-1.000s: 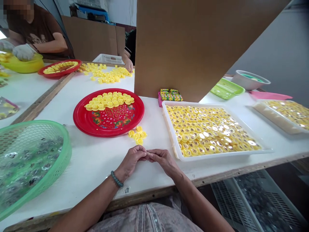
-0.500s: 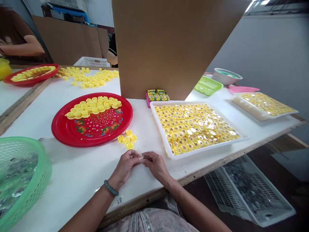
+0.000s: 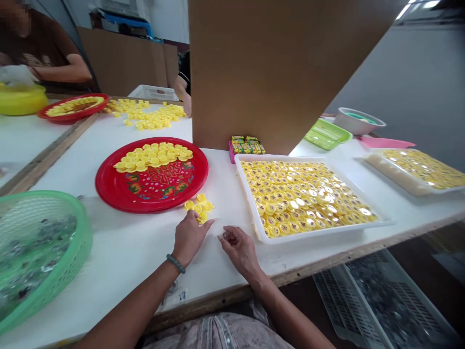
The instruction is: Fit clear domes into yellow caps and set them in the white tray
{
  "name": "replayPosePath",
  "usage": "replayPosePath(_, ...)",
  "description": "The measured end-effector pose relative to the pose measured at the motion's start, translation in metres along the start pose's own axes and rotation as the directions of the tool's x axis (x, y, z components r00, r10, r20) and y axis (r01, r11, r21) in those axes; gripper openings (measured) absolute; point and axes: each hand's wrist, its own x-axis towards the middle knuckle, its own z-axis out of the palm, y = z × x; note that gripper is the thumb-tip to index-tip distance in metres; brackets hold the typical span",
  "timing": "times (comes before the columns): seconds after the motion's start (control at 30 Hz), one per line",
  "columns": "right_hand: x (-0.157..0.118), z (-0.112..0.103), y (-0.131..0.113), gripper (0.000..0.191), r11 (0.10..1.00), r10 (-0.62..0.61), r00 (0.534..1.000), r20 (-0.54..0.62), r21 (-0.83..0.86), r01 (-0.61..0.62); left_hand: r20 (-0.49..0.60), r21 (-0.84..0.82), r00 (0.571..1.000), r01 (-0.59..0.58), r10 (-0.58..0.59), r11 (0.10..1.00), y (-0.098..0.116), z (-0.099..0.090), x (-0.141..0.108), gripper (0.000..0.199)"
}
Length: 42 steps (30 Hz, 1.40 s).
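Note:
My left hand [image 3: 189,237], with a beaded bracelet on its wrist, reaches to the near edge of a small cluster of yellow cup-shaped plastic pieces [image 3: 207,206]. Its thumb stands apart from the fingers, whose tips touch or almost touch the closest piece. My right hand [image 3: 240,249] is to the right of it, just above the white table [image 3: 131,261]. The fingers there are curled in around something small and dark, too small to name. Beyond the cluster lies a red round tray [image 3: 112,184] with many yellow pieces along its far side.
To the right, a white tray [image 3: 254,220] is full of yellow discs with printed centres. A green basket [image 3: 85,232] of small clear items stands at left. A tall cardboard panel [image 3: 261,72] rises behind a pink box [image 3: 231,154] of small packets. Co-workers sit across the table.
My hands were together, fingertips meeting; now they are apart. The left has moved up to the yellow pieces, its thumb spread. The view has shifted left.

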Motion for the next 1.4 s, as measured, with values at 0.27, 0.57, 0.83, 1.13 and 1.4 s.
replayPosePath(0.27, -0.006, 0.002, 0.002, 0.022, 0.994, -0.104, 0.993, 0.054, -0.026, 0.106, 0.010, 0.409, 0.993, -0.115, 0.121, 0.905, 0.000, -0.003, 0.013, 0.048)
replayPosePath(0.57, -0.005, 0.003, -0.003, 0.018, 0.979, -0.187, 0.976, 0.109, -0.062, 0.194, 0.003, 0.421, 0.967, -0.234, 0.256, 0.877, -0.011, -0.004, 0.022, 0.040)
replayPosePath(0.83, -0.005, -0.002, -0.004, 0.020, 0.973, -0.209, 0.970, 0.126, -0.069, 0.219, 0.191, 0.354, 0.923, -0.382, 0.334, 0.854, -0.018, -0.017, -0.001, 0.022)
replayPosePath(1.13, 0.012, -0.013, -0.016, 0.027, 0.886, -0.296, 0.858, 0.419, -0.215, 0.411, 0.390, -0.137, 0.832, -0.371, 0.394, 0.919, -0.029, -0.021, -0.026, 0.032)
replayPosePath(1.4, 0.024, 0.001, -0.031, 0.026, 0.800, -0.312, 0.751, 0.582, -0.266, 0.538, 0.403, -0.338, 0.838, -0.237, 0.367, 0.911, -0.040, -0.010, -0.015, 0.043)
